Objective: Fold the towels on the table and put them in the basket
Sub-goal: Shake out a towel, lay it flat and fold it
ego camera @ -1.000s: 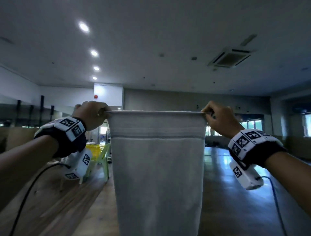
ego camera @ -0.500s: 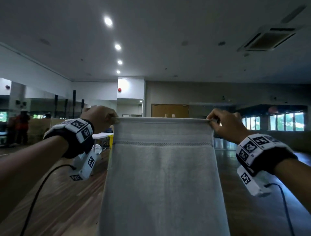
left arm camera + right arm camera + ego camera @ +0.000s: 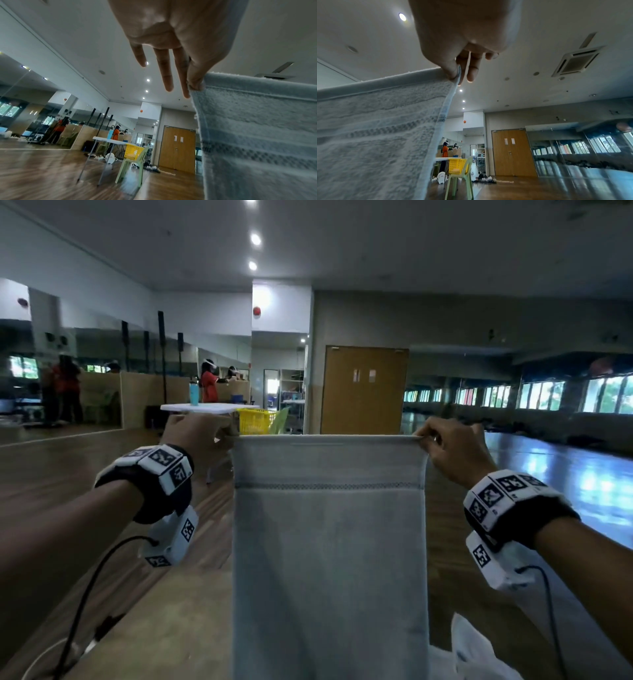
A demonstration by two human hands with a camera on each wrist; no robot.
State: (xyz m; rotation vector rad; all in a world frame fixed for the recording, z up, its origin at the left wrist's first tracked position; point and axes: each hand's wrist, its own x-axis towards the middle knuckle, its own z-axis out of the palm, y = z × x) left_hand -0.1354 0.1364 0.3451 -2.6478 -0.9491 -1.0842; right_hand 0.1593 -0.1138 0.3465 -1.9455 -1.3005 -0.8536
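Observation:
A pale grey towel [image 3: 329, 559] with a woven band near its top hangs straight down in front of me, stretched flat. My left hand [image 3: 205, 436] pinches its top left corner between thumb and forefinger, the other fingers [image 3: 164, 70] held straight, beside the towel [image 3: 257, 135]. My right hand [image 3: 448, 446] pinches the top right corner of the towel [image 3: 376, 128], thumb against forefinger. The towel's lower end runs out of view. A yellow basket [image 3: 255, 421] stands on a green chair far ahead.
The wooden table [image 3: 164, 621] lies below the towel, with white cloth or plastic [image 3: 472, 652] at its lower right. Far off stand a white folding table [image 3: 209, 407] with a teal bottle, people by a partition, and a wooden double door [image 3: 364, 390].
My view has tilted down from the ceiling to the room. Both hands keep their pinch on the towel's top corners, which now sit lower in view.

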